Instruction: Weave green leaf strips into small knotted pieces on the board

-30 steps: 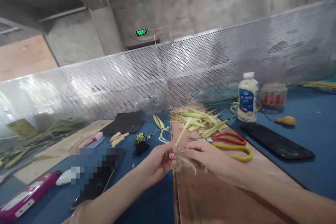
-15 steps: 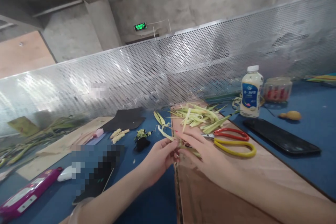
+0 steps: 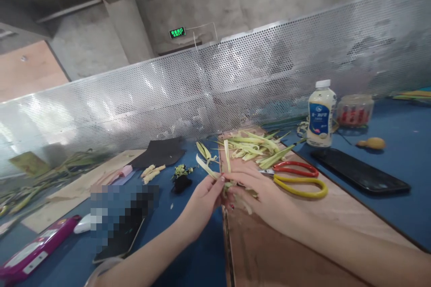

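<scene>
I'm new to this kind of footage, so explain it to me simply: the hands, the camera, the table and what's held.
No machine here: these are a person's bare hands, and every picture comes from one camera worn on their head, looking forward and down. The left hand and right hand meet around pale green strips; their grip is partly hidden. A brown board lies on the blue surface, bearing a heap of similar strips and scissors. Right of the board are a bottle and a black phone.
</scene>
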Available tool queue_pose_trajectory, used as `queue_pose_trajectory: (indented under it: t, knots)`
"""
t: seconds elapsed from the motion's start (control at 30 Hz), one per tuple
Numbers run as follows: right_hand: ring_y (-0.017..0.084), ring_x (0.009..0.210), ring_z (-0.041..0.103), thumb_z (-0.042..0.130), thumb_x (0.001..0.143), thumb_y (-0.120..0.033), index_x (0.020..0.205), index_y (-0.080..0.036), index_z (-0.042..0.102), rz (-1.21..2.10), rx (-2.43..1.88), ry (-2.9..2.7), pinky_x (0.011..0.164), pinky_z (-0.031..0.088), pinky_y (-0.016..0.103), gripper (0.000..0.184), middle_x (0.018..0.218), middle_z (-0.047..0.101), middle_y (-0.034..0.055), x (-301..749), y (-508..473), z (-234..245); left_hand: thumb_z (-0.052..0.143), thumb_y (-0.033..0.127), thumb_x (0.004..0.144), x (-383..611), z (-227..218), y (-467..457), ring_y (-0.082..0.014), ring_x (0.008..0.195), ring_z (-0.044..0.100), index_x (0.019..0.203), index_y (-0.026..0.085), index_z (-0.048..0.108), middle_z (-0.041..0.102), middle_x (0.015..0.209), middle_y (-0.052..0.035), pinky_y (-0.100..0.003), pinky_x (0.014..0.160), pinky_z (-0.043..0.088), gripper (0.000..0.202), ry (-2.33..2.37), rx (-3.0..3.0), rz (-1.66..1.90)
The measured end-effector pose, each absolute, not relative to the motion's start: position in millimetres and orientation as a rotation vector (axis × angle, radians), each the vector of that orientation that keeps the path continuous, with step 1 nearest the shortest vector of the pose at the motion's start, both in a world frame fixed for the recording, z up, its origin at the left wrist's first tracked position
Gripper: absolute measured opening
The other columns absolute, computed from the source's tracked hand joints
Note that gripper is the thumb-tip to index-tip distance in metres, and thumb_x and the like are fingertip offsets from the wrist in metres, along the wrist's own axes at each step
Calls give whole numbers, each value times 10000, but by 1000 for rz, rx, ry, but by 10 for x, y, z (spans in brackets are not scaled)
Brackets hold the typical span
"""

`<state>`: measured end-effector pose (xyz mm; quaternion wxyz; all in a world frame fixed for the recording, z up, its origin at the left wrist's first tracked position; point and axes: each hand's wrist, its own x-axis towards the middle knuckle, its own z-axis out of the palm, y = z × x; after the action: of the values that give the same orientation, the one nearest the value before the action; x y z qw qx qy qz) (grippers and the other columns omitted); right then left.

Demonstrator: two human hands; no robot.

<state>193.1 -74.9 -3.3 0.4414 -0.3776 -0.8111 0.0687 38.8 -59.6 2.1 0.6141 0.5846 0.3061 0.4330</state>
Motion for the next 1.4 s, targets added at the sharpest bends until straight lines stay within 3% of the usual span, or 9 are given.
queue_pose_trajectory:
  t: [0.3,0.47,0.93,1.13,1.4]
  knots:
    - [158,805,559,603,762,-217,794,-184,591,299,-1089,-1980,719,446,267,47,866,612,31,1835,-834,48,495,317,812,397,6,-592,-104,457,548,796,157,416,569,626,16,-247,477,467,179,729,1579,1031]
    - [127,642,537,533,795,-168,647,-184,540,300,-1109,-1947,616,434,240,149,692,561,-3,1797,-840,16,452,312,838,395,-2,-623,-116,422,567,878,178,373,580,580,35,-246,447,473,161,719,1552,1024]
    - [147,642,544,534,768,-242,712,-194,592,219,-1024,-1780,600,448,262,94,689,576,19,1815,-728,-157,355,305,877,393,-3,-589,-95,376,531,786,179,358,560,483,42,-207,408,440,155,637,1498,1070]
    - [142,626,521,537,748,-201,756,-180,579,195,-1003,-1745,558,438,258,48,713,553,27,1817,-725,-127,352,320,877,401,22,-628,-84,369,516,800,182,339,557,481,49,-180,399,391,158,709,1484,1116]
    - [144,706,550,545,786,-262,878,-202,584,378,-979,-1732,621,460,259,117,823,575,26,1854,-797,-75,373,362,858,380,14,-589,-82,357,454,786,193,352,531,453,59,-184,386,368,185,727,1507,1071]
